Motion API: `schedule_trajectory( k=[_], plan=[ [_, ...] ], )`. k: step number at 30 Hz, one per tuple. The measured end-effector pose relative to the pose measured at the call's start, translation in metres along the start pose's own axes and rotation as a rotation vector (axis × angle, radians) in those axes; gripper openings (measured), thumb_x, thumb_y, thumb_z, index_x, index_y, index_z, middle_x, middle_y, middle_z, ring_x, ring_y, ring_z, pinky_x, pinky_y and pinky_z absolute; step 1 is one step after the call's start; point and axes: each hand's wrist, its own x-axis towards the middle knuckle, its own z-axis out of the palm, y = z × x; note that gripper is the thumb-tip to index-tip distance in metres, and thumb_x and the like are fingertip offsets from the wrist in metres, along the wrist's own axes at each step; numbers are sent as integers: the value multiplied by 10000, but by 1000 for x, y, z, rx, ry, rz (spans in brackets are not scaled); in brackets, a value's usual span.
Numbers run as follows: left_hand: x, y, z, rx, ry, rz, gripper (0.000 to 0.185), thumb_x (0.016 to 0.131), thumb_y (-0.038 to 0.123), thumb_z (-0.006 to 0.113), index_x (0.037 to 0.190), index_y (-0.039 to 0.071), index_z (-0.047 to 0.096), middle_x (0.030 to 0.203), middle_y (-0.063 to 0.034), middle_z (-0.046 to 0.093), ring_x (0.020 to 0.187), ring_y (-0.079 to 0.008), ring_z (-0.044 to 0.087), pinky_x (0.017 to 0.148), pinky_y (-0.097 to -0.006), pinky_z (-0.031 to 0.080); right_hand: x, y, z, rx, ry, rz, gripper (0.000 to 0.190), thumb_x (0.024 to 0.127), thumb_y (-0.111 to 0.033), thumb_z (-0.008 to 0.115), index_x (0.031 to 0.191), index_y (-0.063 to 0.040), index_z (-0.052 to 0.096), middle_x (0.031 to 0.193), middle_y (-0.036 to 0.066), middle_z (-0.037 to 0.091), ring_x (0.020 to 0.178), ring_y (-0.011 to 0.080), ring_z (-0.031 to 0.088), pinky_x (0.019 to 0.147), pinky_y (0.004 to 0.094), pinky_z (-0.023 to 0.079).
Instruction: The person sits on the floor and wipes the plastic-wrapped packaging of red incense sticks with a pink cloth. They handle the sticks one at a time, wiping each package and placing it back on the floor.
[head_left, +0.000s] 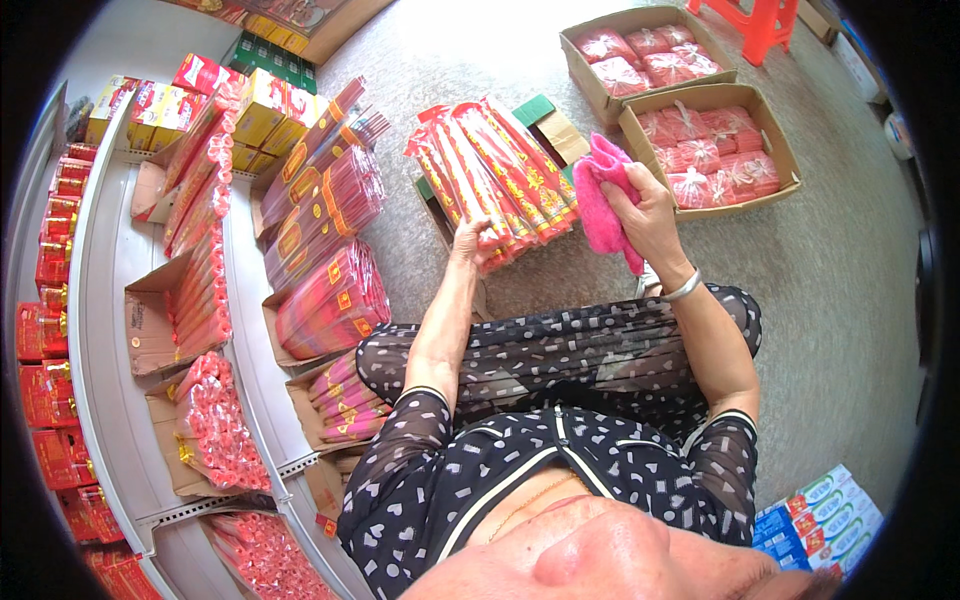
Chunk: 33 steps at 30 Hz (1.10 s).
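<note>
My left hand (472, 244) grips the near end of a bundle of long red candles in clear wrap (502, 176), printed with gold patterns. The bundle slants away from me, above an open cardboard box (566, 135) with green flaps, which it partly covers. In my right hand (641, 214) is a bunched bright pink cloth (604, 202), held just right of the candles' near ends. Whether the cloth touches the wrap I cannot tell.
Metal shelves (97, 300) on the left carry wrapped incense bundles (337, 195) and red packets. Two cardboard boxes (712, 214) of red bagged goods stand on the floor at far right, near a red plastic stool (761, 26). Toothpaste-like cartons (825, 517) lie at lower right.
</note>
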Motion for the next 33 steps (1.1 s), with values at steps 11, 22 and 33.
schedule_trajectory(
  k=[11,22,33],
  plan=[
    [8,-24,18,683,251,89,695,718,191,838,1282,-13,487,1141,-170,644,997,-268,650,870,-426,547,8,-29,21,-215,-134,-137,192,877,-5,646,1069,7,638,926,131,585,827,251,601,731,338,481],
    [-82,263,-40,1236,622,837,419,838,173,751,1177,-31,612,892,-61,663,769,-142,616,708,-306,531,29,-25,84,-169,-293,-228,209,897,-7,640,1105,7,636,988,130,605,890,245,620,776,341,488],
    [-374,360,-283,433,1173,941,390,876,202,650,1196,-18,621,914,-130,621,784,-219,623,641,-345,531,53,1,116,-260,-331,-313,191,869,-183,698,1054,-139,692,1056,121,693,937,304,675,786,402,563]
  ],
)
